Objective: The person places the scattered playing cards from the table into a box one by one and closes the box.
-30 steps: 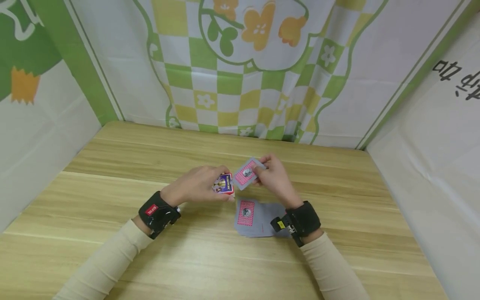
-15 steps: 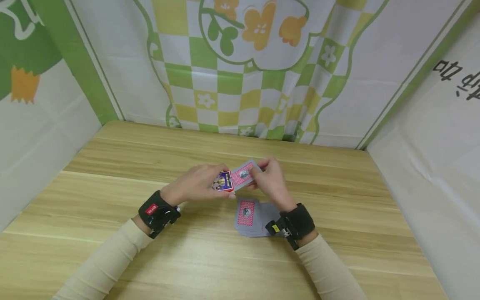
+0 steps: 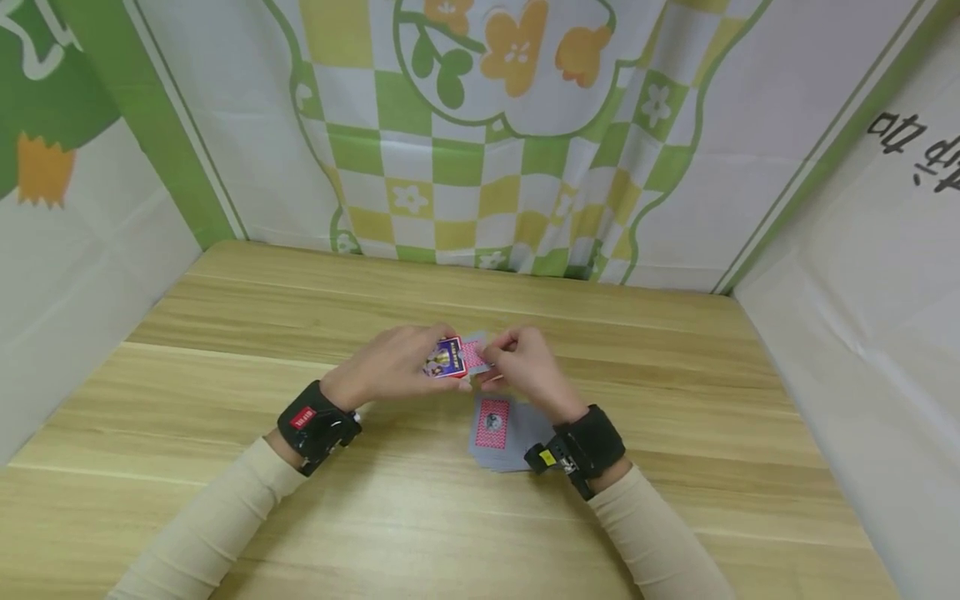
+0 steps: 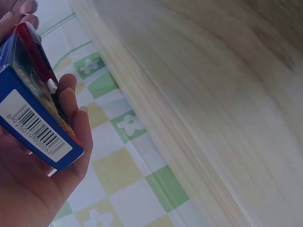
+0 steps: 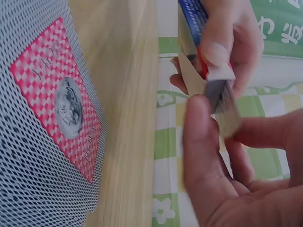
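Note:
My left hand point(image 3: 392, 365) grips a blue and red playing-card box point(image 3: 444, 359) above the table, its barcode end point(image 4: 35, 125) toward the left wrist camera. A packet of cards point(image 3: 474, 353) with red checkered backs sticks out of the box's right end, its inner part hidden inside. Thumb and fingers of my right hand point(image 3: 527, 367) pinch the outer end of this packet. In the right wrist view the packet's stacked edges point(image 5: 228, 111) show at the box mouth, beside a lifted pale flap point(image 5: 190, 78). Below the hands, a pile of cards point(image 3: 492, 427) lies face down.
The pile spreads to the right, partly under my right wrist's camera strap point(image 3: 592, 442). A wood-grain table point(image 3: 360, 517) carries everything. A checkered curtain point(image 3: 457, 200) hangs at its back edge, with white cloth walls point(image 3: 840, 333) on both sides.
My right hand has moved left and brought the packet of cards to the box, and most of it has slid inside. The left hand stays nearly still, and the pile has not moved.

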The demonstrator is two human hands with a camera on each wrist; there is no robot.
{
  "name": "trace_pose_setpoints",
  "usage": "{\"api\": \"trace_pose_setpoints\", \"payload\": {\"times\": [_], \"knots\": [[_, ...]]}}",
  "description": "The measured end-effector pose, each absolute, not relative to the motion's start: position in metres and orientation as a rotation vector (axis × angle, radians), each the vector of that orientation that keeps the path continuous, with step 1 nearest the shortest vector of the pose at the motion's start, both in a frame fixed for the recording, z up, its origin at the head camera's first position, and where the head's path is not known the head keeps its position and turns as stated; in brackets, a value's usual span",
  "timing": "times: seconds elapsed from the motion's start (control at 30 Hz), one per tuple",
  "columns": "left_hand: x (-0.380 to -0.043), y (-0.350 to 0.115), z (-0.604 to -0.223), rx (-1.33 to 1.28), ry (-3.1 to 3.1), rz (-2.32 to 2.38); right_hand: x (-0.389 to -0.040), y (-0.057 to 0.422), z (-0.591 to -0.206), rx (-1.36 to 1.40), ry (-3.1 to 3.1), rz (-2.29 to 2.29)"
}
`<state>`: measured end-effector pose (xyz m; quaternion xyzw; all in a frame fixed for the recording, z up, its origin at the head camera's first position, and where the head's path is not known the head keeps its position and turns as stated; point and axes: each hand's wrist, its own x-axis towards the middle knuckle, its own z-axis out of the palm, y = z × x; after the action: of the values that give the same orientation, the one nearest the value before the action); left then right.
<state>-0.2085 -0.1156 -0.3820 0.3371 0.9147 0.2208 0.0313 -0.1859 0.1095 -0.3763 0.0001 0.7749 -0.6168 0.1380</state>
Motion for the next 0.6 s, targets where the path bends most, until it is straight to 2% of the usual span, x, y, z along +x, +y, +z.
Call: {"api": "trace_pose_setpoints", "payload": {"times": [0.43,0.6], "knots": [[-0.208,-0.115,-0.383,1.097,2.798,0.682,-0.190,0.119,-0.378,-0.350,2.449,-1.443],[-0.208,-0.117,-0.383,1.078,2.807,0.656,-0.194,0.132,-0.375,-0.511,2.581,-0.873]]}}
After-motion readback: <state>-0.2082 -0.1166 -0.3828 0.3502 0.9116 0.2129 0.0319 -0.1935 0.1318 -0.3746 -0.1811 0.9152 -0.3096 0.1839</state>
